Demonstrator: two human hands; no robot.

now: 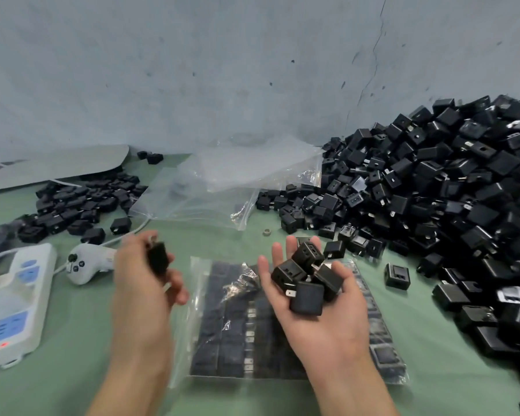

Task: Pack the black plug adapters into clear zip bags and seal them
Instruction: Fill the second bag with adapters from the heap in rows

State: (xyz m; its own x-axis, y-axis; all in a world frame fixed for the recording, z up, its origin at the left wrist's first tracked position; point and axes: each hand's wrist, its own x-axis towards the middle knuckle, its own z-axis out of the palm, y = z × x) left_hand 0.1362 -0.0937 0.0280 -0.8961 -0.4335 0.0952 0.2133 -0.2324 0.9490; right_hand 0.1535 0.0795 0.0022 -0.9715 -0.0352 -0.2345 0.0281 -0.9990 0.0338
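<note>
**Five adapters in hand, one filled bag below**

We pinched one blurred black adapter in our left hand. Four adapters lay in the cupped, upturned palm of our right hand. Under both hands lay one filled zip bag on the green bench. Two loose heaps flanked it: a large heap on the right and a small heap on the left.

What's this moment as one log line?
left hand pinches blurred adapter | right hand carries adapter cluster on palm | adapter-filled bag lies below hands
</note>
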